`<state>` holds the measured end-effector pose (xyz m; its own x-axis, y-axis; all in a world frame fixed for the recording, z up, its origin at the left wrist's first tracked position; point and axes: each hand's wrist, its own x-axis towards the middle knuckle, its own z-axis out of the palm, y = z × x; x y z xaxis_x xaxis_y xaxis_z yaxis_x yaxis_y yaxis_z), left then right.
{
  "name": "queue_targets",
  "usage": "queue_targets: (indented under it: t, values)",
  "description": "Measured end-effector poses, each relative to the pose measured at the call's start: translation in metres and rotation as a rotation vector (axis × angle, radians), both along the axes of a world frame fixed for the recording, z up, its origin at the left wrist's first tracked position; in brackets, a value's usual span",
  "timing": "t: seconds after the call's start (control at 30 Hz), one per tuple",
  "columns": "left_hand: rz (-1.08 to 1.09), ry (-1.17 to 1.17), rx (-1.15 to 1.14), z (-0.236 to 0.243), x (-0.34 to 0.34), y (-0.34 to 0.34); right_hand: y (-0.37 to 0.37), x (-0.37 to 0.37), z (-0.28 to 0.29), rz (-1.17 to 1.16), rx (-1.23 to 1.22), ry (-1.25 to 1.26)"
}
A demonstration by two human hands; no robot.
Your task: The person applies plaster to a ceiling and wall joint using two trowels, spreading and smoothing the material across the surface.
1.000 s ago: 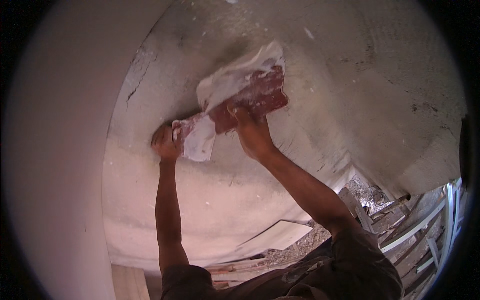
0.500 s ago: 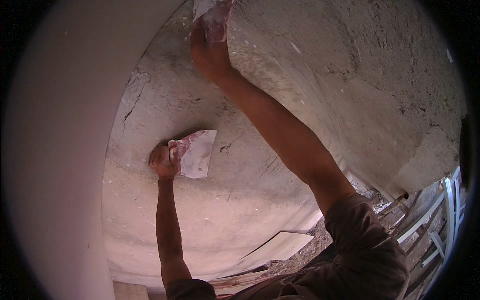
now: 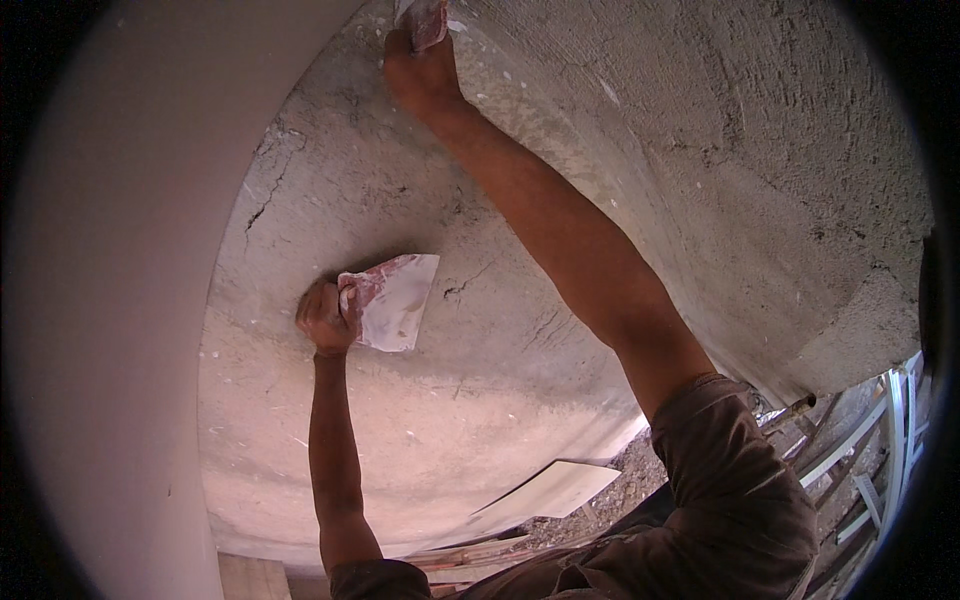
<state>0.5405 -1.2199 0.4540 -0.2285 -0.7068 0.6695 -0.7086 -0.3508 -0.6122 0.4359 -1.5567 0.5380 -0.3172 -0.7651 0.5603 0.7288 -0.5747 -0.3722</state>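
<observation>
My left hand (image 3: 326,318) is closed around a wide putty knife (image 3: 395,305) with a reddish, plaster-smeared back and a broad white-coated blade. It is held in front of the rough grey wall (image 3: 400,420), blade pointing right. Higher up, my right arm reaches to the top edge of the view. There my right hand (image 3: 425,80) grips a second putty knife (image 3: 428,22), reddish and smeared with white. Most of its blade is cut off by the picture's edge, so I cannot tell whether it touches the wall.
A smooth pale surface (image 3: 110,300) runs down the left side. Rough cement wall (image 3: 780,150) angles away on the right. Below, a pale board (image 3: 545,495) leans by rubble at the wall's foot. Metal strips and wooden pieces (image 3: 860,480) lie at the lower right.
My right hand has gone slightly upward, taking more of its putty knife out of view. The left hand and its putty knife stay almost in place.
</observation>
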Motion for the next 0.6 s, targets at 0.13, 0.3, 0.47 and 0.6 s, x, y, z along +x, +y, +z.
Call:
queue_targets:
  t: [0.13, 0.3, 0.47, 0.6]
  values:
    - [0.010, -0.015, -0.005, 0.003, 0.001, 0.004, 0.003, -0.007, 0.003, 0.123, -0.039, 0.084]
    - [0.010, 0.002, -0.017, -0.004, 0.008, 0.002, 0.009, 0.009, -0.018, 0.287, -0.204, 0.061]
    - [0.052, 0.012, -0.011, 0.001, 0.000, 0.016, 0.025, 0.028, -0.042, 0.063, -0.297, 0.134]
    - [0.021, -0.039, -0.032, 0.004, -0.004, 0.017, 0.028, -0.003, -0.014, 0.506, -0.104, -0.084]
